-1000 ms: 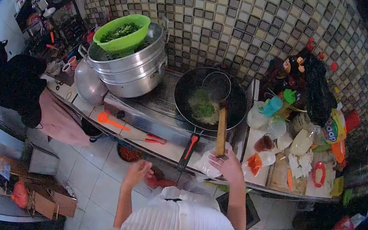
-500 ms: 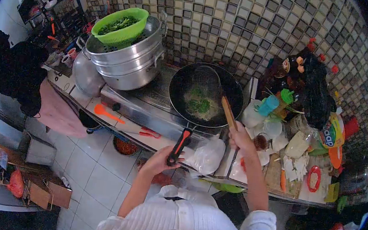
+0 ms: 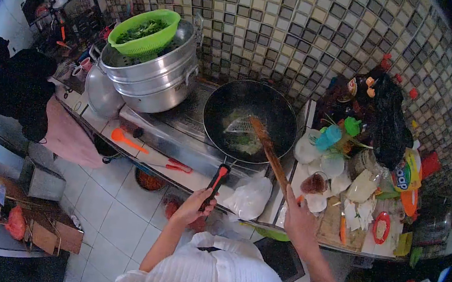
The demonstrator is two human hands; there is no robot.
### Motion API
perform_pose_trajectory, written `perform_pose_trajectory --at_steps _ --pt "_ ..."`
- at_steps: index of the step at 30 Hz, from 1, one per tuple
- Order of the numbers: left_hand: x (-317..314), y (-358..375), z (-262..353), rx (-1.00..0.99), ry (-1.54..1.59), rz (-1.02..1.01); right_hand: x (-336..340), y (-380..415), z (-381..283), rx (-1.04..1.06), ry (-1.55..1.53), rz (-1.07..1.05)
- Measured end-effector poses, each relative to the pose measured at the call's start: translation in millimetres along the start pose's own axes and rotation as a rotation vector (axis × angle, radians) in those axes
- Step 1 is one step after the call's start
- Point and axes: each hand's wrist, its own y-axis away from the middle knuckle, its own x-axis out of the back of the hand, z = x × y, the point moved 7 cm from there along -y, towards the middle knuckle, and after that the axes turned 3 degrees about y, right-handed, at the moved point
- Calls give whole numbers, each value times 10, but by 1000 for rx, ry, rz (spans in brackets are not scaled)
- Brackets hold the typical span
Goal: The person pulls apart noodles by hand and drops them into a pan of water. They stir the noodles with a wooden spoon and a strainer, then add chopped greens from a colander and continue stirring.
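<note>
Taking the wok [image 3: 280, 108] as the centre of a clock, with twelve toward the tiled wall [image 3: 273, 24], the wok sits on the stove [image 3: 152, 124] with a small mass of green and pale food [image 3: 243, 142] low in its bowl, toward six. At seven o'clock the left hand [image 3: 194, 207] has its fingers curled around the lower end of the black-and-red wok handle [image 3: 216, 183], with little gap left in the grip. At five o'clock the right hand [image 3: 301, 225] is closed around the end of the wooden-handled skimmer [image 3: 270, 154], which crosses the wok's rim at five and slopes inward; its mesh head lies at or over the food, though whether it presses on the metal I cannot tell. The step in hand looks like stirring or turning the food, one hand bracing while the other works. The next move seems to call for a firm left grip and a low sweep of the mesh under the food. A plastic bag [image 3: 250, 196] sits at six, close to the wok handle, so both forearms need care there. Between nine and ten stands a steamer pot [image 3: 157, 80] bearing a green colander [image 3: 156, 47].
</note>
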Motion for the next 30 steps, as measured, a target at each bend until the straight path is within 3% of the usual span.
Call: perform_pose_trajectory --at_steps 11,16,20,22,25,30 --pt "-19 -14 27 -24 -46 -6 -6 -252 -298 -26 146 11" --pt "-12 2 28 -24 -77 35 -115 -332 -284 -91 -88 23" --pt "-30 37 13 -23 -83 71 -137 -188 -361 -110 -26 -59" --pt "-35 40 14 -21 -81 73 -111 -341 -361 -9 -185 39" --pt "-6 -13 45 -58 -55 29 -201 -492 -305 -119 -119 33" --pt "-32 41 54 -68 -171 89 90 -296 -190 -59 -135 -32"
